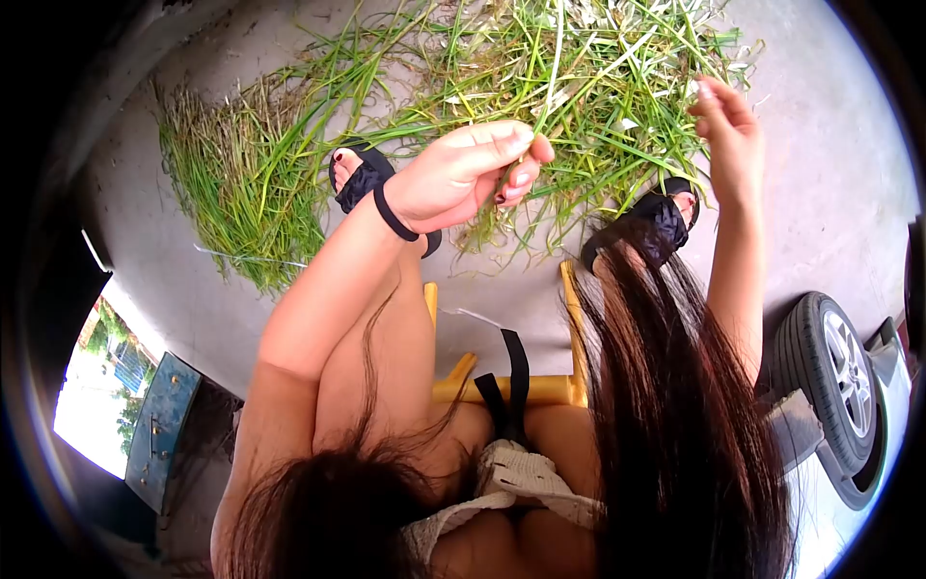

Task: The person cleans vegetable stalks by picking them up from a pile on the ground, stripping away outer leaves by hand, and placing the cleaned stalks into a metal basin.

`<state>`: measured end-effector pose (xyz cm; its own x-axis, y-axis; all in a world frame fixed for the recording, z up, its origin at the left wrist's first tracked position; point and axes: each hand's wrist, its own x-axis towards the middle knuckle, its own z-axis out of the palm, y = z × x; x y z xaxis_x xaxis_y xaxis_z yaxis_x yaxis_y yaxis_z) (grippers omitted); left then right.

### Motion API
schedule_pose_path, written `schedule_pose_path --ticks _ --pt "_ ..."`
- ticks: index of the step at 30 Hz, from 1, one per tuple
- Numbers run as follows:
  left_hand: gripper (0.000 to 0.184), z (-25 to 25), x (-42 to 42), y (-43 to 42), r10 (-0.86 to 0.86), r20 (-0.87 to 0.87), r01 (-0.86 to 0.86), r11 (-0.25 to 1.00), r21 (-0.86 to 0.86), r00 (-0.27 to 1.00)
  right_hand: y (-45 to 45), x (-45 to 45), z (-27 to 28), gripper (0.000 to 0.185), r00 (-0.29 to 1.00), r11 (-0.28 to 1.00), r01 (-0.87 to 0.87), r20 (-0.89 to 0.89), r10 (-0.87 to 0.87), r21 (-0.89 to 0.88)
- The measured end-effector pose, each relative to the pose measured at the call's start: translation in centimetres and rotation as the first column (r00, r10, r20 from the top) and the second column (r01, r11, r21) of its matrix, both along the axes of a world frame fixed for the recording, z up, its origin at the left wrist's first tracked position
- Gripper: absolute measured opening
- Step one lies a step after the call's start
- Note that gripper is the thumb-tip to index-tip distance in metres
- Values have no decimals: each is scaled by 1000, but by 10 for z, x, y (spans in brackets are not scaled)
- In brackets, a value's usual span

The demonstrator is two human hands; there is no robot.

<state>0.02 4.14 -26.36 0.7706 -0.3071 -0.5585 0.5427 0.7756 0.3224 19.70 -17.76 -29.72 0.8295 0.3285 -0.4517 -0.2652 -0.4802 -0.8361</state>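
Over grass (617, 106), both hands (473, 174), blade (553, 87) apparently pinched

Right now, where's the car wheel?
In the head view, the wheel is at the far right, lower than the person's right hand and beside the pale car body.

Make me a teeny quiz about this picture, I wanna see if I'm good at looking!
1. True or false: the left hand pinches a long, thin green grass blade.
2. What colour are the open-toed sandals? A) pink B) black C) white
3. Fill in: the round black tyre with silver spokes is on the person's ____ side.

Key: 1 true; 2 B; 3 right
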Motion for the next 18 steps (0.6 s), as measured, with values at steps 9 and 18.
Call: schedule_pose_path --ticks 9,18 --pt "34 -7 10 -10 -152 101 131 974 184 983 62 -53 22 23 824 861 -398 -290 487 316" --pt "24 -7 8 -7 -147 30 106 827 552 989 60 -58 21 25 855 869 -474 -160 493 141"
